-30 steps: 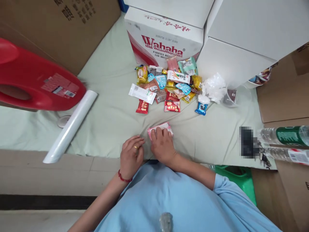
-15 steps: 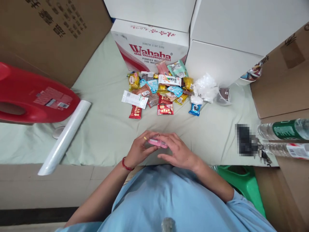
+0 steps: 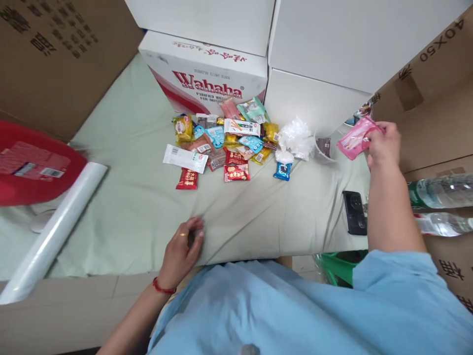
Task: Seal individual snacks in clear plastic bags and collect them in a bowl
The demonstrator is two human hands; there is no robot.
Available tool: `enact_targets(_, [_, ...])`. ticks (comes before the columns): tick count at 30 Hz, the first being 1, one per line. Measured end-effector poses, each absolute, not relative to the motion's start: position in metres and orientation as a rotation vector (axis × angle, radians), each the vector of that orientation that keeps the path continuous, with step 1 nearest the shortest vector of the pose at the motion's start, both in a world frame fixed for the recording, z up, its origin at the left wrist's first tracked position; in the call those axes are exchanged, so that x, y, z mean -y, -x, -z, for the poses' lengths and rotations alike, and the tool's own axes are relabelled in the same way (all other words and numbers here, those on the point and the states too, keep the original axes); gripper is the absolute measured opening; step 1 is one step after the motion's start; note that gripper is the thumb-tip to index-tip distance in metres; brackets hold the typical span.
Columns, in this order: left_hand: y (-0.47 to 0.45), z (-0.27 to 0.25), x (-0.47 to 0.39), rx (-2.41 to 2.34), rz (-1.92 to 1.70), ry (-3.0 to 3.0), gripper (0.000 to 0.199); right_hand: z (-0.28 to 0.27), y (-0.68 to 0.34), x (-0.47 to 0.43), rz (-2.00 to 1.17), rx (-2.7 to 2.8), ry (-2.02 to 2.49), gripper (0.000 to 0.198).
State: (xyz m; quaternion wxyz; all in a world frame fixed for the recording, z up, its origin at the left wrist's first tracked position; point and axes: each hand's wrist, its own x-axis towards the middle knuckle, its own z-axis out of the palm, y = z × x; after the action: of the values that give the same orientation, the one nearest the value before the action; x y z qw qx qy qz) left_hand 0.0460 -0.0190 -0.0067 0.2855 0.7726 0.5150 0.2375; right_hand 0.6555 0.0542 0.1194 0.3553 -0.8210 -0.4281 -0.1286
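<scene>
My right hand (image 3: 386,143) is stretched out to the far right, closed on the edge of a pink snack packet (image 3: 355,138). The packet hangs in the air beside a clear plastic cup (image 3: 327,157) with a dark brown packet in it. Near the front edge of the cloth rests my left hand (image 3: 184,249), with a gap between thumb and curled fingers and nothing held. Beyond it lies a pile of wrapped snacks, among them a white packet (image 3: 185,158), a red packet (image 3: 236,172) and, apart from the rest, a blue packet (image 3: 283,170).
Crumpled clear plastic (image 3: 294,137) sits by the cup. A Wahaha carton (image 3: 207,74) stands behind the pile. At left are a red jug (image 3: 37,162) and a white roll (image 3: 55,231). A black phone (image 3: 354,212) and plastic bottles (image 3: 443,191) lie at right.
Both hands were together at the pink packet in front of me. My right hand has carried it far right and forward, while my left hand has let go and stayed near the front edge.
</scene>
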Motion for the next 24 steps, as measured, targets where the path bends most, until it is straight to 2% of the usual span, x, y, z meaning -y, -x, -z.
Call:
enact_targets(4, [-0.048, 0.022, 0.033, -1.335, -0.674, -2.388, 0.03, -0.093, -0.66, -0.115, -0.196, 0.942, 2.291, 0.035])
enact_targets(7, [-0.052, 0.025, 0.034, -1.296, -0.685, -2.522, 0.032, -0.069, -0.638, -0.13, -0.391, 0.924, 2.364, 0.038])
enact_targets(9, [-0.052, 0.026, 0.033, -1.276, -0.719, -2.562, 0.034, -0.061, -0.629, -0.128, -0.346, 0.959, 2.448, 0.037])
enact_targets(12, [-0.05, 0.028, 0.033, -1.253, -0.772, -2.597, 0.036, -0.064, -0.62, -0.117, -0.104, 1.085, 2.607, 0.029])
enact_targets(18, [-0.05, 0.029, 0.035, -1.253, -0.782, -2.582, 0.034, -0.099, -0.581, -0.092, 0.242, 1.385, 2.509, 0.037])
enact_targets(22, [-0.05, 0.031, 0.036, -1.264, -0.774, -2.535, 0.03, -0.09, -0.529, -0.076, 0.093, 1.837, 2.295, 0.028])
enact_targets(24, [-0.048, 0.032, 0.036, -1.247, -0.814, -2.499, 0.027, -0.074, -0.506, -0.071, -0.041, 2.055, 2.228, 0.032])
